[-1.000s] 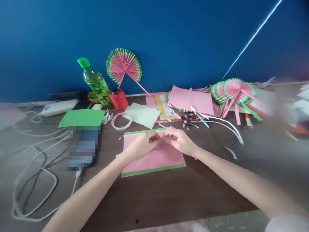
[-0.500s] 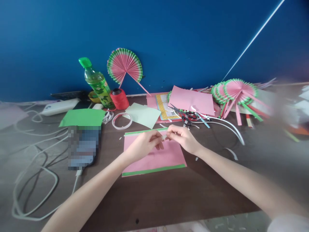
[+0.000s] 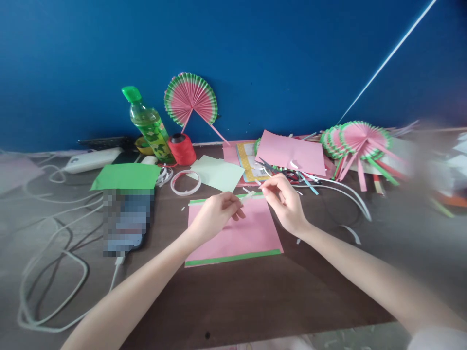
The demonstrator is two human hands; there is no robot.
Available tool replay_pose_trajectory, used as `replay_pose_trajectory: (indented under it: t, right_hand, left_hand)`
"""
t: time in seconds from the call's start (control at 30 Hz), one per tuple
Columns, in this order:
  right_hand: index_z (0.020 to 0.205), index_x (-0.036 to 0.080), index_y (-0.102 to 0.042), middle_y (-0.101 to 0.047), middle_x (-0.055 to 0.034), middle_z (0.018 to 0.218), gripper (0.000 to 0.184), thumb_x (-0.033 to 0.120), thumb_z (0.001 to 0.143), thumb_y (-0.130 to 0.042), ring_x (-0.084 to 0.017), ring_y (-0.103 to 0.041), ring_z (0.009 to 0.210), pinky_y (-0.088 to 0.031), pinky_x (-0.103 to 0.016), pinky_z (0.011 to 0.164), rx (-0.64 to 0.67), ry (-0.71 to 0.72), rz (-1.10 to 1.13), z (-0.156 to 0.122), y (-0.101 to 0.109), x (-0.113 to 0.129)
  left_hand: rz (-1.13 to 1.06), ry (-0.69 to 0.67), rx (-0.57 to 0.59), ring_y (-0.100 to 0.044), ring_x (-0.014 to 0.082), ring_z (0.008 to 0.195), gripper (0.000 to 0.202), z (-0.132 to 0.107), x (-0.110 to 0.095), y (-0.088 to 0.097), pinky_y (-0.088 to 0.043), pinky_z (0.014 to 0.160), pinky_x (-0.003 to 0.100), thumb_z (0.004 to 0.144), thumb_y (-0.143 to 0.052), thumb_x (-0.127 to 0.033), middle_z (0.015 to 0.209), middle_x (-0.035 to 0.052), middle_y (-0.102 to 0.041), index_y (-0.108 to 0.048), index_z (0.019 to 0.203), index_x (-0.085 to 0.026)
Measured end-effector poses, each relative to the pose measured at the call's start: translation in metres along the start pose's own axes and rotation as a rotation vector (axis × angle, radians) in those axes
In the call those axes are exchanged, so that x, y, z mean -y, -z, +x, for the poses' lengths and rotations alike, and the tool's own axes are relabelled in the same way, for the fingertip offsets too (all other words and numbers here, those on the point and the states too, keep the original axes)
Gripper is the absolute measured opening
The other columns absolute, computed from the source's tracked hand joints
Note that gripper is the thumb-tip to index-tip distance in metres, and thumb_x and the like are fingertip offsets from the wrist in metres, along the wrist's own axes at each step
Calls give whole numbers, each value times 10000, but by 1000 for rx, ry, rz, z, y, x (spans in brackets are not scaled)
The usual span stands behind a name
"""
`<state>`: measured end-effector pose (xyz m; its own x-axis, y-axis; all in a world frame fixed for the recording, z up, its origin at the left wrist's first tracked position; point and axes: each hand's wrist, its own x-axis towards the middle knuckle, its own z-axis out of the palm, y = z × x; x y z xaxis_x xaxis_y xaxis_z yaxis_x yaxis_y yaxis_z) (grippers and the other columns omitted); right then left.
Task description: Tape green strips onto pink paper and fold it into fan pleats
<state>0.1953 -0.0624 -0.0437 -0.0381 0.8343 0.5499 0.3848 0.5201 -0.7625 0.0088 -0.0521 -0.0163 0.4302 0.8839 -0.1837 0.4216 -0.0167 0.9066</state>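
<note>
My left hand (image 3: 218,212) is closed in a pinch over the pink paper sheet (image 3: 233,238), which has green strips along its far and near edges. A short, pale strip of tape (image 3: 248,196) sticks out from its fingertips toward the right. My right hand (image 3: 286,204) is apart from it, thumb and forefinger pressed together. At those fingertips shows a tiny white sliver (image 3: 258,183), which looks like a bit of backing paper. A roll of tape (image 3: 186,183) lies beyond my left hand.
Scissors (image 3: 288,175), pink paper (image 3: 292,153) and white cables lie behind my right hand. Pleated paper fans (image 3: 365,138) lie at the right; another fan (image 3: 190,97) leans on the blue wall. A bottle (image 3: 149,126), red thread spool (image 3: 181,149), green paper (image 3: 126,176) and phone (image 3: 129,221) are left.
My hands were together over the sheet's far edge. Now my right hand has moved away to the right and slightly up, and the pale strip shows at my left fingertips.
</note>
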Motion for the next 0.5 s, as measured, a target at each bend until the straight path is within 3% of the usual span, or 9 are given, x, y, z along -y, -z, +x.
replay_pose_trajectory:
  t: [0.13,0.27,0.5]
  right_hand:
    - [864,199,-572,-559,-28,809,111,124,823,-501,-134,-531,731,-461,-290,653,68,204,-77,-5,-5,7]
    - [905,201,-601,-612,-53,842,145,130,841,-492,-165,-579,821,-492,-331,720,122,202,-152,-7,-10,8]
    - [803,195,-624,-630,-47,762,114,168,844,-521,-158,-579,736,-491,-314,675,100,238,-229,-6,-10,8]
  left_hand:
    - [-28,-12,-48,-614,123,659,197,-1,2,-4,-461,623,248,838,-470,-326,786,34,-687,-552,772,-159]
    - [-66,-52,-54,-616,126,667,212,-2,2,-9,-471,638,255,845,-472,-352,827,49,-689,-545,802,-158]
    - [10,-143,-73,-634,129,691,112,-7,0,-12,-471,656,244,845,-457,-247,825,29,-685,-538,853,-171]
